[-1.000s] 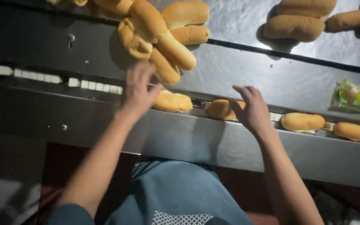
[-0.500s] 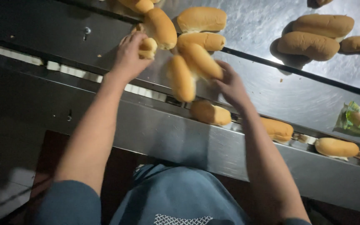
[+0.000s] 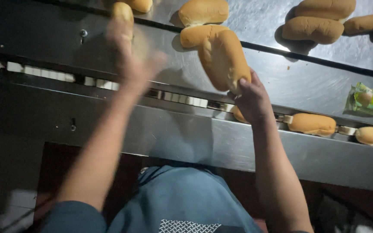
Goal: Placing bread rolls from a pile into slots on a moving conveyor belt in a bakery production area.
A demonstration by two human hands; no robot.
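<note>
A steel worktop [image 3: 281,82] fills the upper part of the head view, sloping down to a narrow conveyor channel [image 3: 186,101] made of pale linked segments that runs from left to right below it. A dark seam crosses the worktop, and beyond it lies a cluster of long bread rolls [image 3: 320,21] at the upper right, with two more rolls [image 3: 203,13] stacked near the top centre. In the channel two rolls [image 3: 311,124] lie end to end towards the right, one partly cut off by the picture's edge, and another is mostly hidden behind the right wrist. A sealed green-tinted packet [image 3: 370,101] rests on the worktop just above them. The right hand [image 3: 251,101] is closed around the lower end of a large roll [image 3: 224,60], holding it tilted over the worktop just above the channel. The left hand [image 3: 132,56] is blurred, fingers spread, near a small roll [image 3: 123,12] at the top; whether it touches it cannot be told.
</note>
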